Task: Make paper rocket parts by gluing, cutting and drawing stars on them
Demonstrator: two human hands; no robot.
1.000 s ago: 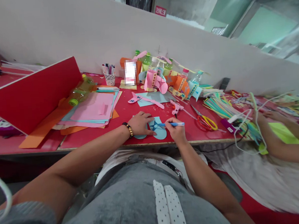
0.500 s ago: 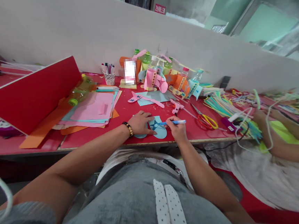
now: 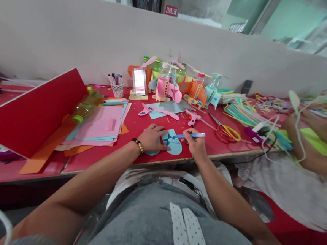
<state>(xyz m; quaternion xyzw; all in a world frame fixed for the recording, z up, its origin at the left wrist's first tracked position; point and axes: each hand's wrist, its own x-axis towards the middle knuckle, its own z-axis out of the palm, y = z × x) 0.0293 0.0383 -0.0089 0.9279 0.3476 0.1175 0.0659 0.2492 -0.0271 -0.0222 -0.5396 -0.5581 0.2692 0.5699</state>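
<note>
Under my spread left hand (image 3: 154,137) lie light blue paper cutouts with rounded ends. Its fingers press on the left edge of the blue cutout (image 3: 175,147), which has a dark blue star drawn on it. A second blue cutout (image 3: 153,152) is mostly covered by that hand. My right hand (image 3: 195,142) is closed around a blue marker pen (image 3: 193,135), its tip at the star's right side. Behind the hands are a pink paper propeller shape (image 3: 162,111) with blue stars and a pink glue gun (image 3: 193,117).
Scissors (image 3: 227,133) with red and yellow handles lie to the right, beside bundled pipe cleaners (image 3: 241,113). Coloured paper sheets (image 3: 100,122) and a plastic bottle (image 3: 86,104) are at left. Paper-wrapped bottle planes (image 3: 164,87) stand behind. Another person's arm (image 3: 311,144) is at far right.
The camera view has tilted slightly. My left hand stays on the cutouts, and the marker remains in my right hand over the star with little movement.
</note>
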